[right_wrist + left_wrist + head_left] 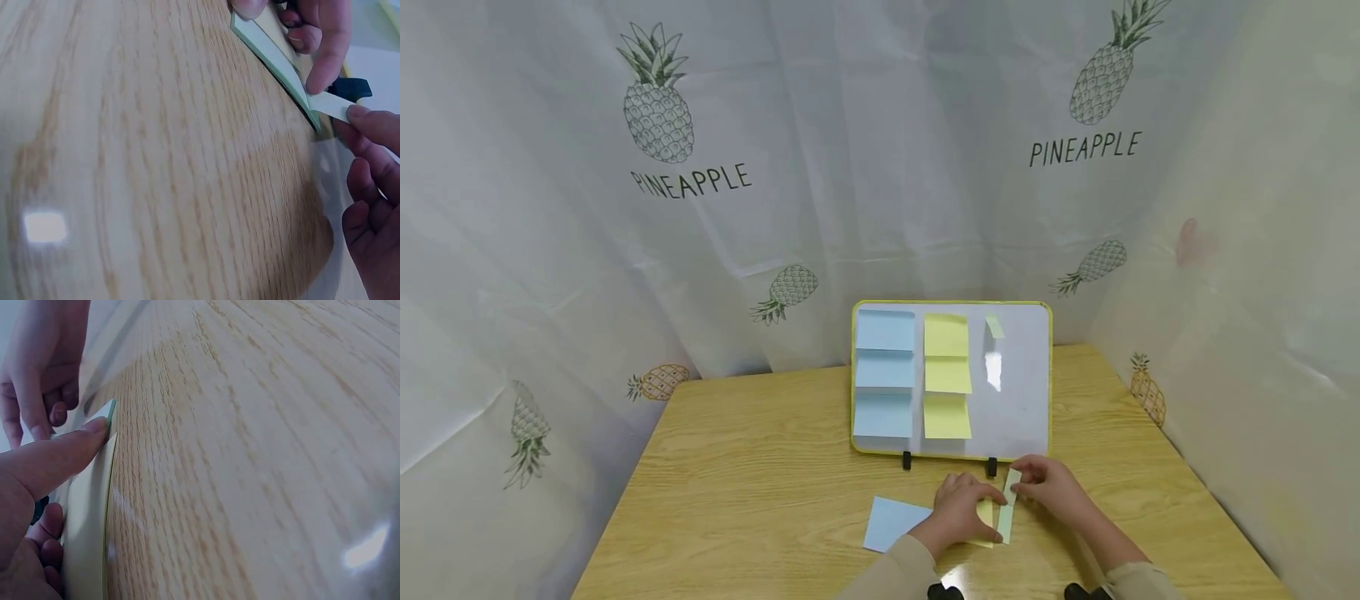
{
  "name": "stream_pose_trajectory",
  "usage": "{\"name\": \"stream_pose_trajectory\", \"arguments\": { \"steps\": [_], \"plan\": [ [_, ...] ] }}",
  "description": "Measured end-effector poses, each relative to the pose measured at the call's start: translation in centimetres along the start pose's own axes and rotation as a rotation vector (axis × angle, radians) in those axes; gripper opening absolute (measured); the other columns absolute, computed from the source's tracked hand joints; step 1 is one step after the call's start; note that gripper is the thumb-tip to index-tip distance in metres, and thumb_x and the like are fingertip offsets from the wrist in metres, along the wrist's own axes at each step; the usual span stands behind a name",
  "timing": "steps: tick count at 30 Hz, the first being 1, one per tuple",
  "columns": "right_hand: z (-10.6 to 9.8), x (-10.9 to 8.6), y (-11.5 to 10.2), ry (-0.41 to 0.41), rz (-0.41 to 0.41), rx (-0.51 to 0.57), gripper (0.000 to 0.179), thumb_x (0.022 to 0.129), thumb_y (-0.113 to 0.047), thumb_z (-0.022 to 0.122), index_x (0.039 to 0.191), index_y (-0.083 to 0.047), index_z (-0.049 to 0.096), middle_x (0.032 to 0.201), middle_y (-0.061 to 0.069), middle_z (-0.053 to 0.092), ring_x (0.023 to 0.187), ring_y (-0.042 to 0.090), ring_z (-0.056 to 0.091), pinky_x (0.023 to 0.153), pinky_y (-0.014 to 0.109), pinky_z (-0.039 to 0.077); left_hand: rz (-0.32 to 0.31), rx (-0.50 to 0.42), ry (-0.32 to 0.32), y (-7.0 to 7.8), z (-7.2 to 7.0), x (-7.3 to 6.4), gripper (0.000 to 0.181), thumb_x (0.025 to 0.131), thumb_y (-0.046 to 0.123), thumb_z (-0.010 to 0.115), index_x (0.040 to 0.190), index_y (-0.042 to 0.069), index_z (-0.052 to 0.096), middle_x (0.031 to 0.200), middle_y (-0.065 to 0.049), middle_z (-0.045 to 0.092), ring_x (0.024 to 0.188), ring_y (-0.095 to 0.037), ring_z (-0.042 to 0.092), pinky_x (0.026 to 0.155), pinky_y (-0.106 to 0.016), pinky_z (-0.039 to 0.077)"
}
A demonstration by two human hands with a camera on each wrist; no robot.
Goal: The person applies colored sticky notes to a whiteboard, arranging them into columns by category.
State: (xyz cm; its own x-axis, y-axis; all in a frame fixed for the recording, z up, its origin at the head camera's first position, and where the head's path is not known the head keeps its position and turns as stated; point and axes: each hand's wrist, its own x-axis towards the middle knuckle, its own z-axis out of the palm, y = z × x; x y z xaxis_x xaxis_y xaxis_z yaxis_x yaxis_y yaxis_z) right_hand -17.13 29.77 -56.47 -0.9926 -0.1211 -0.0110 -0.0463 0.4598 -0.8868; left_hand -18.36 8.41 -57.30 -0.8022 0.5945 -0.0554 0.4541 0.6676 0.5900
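A narrow pad of pale green sticky notes (1005, 527) lies on the table in front of the whiteboard. My left hand (958, 507) holds it down, thumb at the near end and index finger toward the far end. With thumb and finger my right hand (1056, 492) pinches the end of the top green sheet (331, 105), which bends up from the pad in the right wrist view. Under my left hand lies a yellow sticky note pad (84, 531), partly covered. A blue sticky note pad (891, 521) rests left of that hand.
Behind the hands stands a yellow-framed whiteboard (1026, 392) on black feet (992, 467). It bears a column of blue notes (883, 415), a column of yellow notes (947, 417) and one narrow green note (994, 327). A pineapple-print curtain (880, 167) hangs behind the wooden table (737, 467).
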Motion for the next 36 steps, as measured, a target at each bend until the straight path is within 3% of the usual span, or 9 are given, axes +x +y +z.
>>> {"name": "stream_pose_trajectory", "arguments": {
  "steps": [11, 27, 36],
  "plan": [
    [0.1, 0.7, -0.3, 0.113, 0.044, -0.003, 0.027, 0.083, -0.004, 0.076, 0.107, 0.003, 0.066, 0.076, 0.003, 0.059, 0.059, 0.011, 0.05, 0.051, 0.026, 0.044, 0.017, 0.036, 0.017, -0.1, 0.2, 0.3, 0.061, 0.067, 0.038, 0.09, 0.121, 0.044, 0.062, 0.092, 0.017, 0.044, 0.084, -0.004, 0.032, 0.073, -0.024, 0.031],
    [-0.2, 1.2, -0.9, 0.16, 0.013, 0.035, 0.024, 0.084, 0.0, 0.074, 0.106, 0.006, 0.066, 0.078, 0.008, 0.063, 0.066, 0.019, 0.057, 0.058, 0.029, 0.049, -0.001, 0.061, -0.004, 0.0, 0.2, 0.4, 0.079, 0.067, 0.041, 0.089, 0.136, 0.048, 0.05, 0.096, 0.017, 0.046, 0.086, -0.005, 0.033, 0.074, -0.026, 0.032],
    [0.3, 1.5, -1.5, 0.228, 0.07, 0.043, 0.022, 0.085, 0.002, 0.073, 0.105, 0.006, 0.066, 0.081, 0.008, 0.065, 0.069, 0.015, 0.059, 0.059, 0.028, 0.05, 0.024, 0.094, -0.032, 0.1, -0.3, 0.2, 0.083, 0.069, 0.041, 0.088, 0.141, 0.045, 0.046, 0.099, 0.016, 0.045, 0.085, -0.006, 0.031, 0.072, -0.024, 0.03]
  ]
}}
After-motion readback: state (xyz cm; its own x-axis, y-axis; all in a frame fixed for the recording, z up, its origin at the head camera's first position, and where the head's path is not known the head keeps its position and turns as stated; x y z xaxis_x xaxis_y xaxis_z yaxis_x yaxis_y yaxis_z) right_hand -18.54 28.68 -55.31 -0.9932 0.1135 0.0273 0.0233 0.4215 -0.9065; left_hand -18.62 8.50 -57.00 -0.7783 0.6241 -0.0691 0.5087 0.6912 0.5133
